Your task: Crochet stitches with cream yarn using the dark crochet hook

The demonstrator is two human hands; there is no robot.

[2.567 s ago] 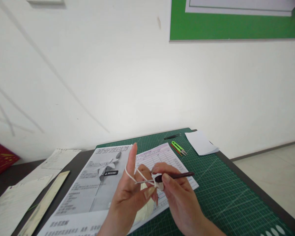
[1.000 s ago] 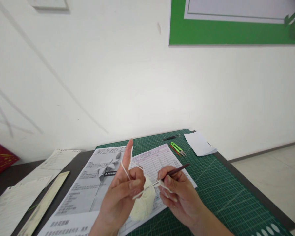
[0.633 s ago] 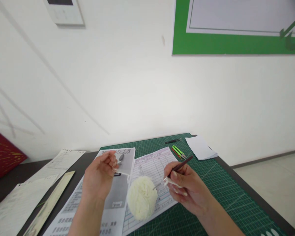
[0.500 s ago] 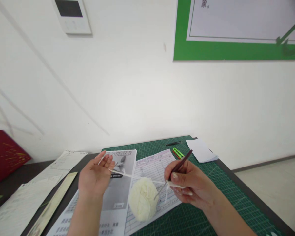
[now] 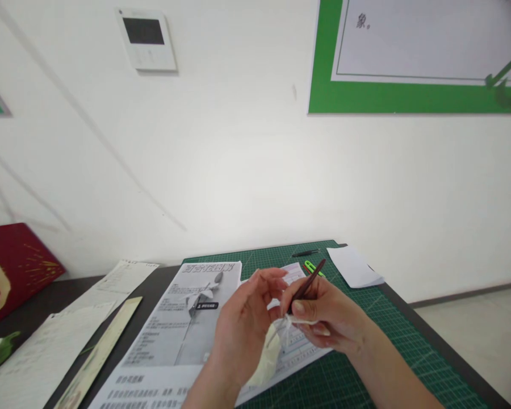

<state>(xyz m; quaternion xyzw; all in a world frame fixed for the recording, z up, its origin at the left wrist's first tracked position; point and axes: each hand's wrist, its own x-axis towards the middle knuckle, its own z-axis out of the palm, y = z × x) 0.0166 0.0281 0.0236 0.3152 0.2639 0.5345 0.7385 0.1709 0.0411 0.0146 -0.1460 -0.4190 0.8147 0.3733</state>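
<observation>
Has a dark-handled hook (image 5: 310,282) pinched firmly in the right hand (image 5: 326,313), along with a small white yarn piece (image 5: 303,321) just below the handle. Holds the left hand (image 5: 242,321) half curled just beside; cannot tell of any yarn in that grip. Could lose a loop off the thin shaft through a sharp tug or a slackened right-hand grip. Could also snag or roll the pale yarn ball (image 5: 264,363), seen on the printed form (image 5: 310,349) partly behind the left hand, by dipping the downward-pointing shaft. Offers most room rightward, over the green cutting mat (image 5: 387,341) to the edge of the dark bench (image 5: 160,281). Offers less ahead, with green snips (image 5: 311,266) just beyond the right hand, then the wall (image 5: 238,170); leftward, meets the picture sheet (image 5: 153,352).
</observation>
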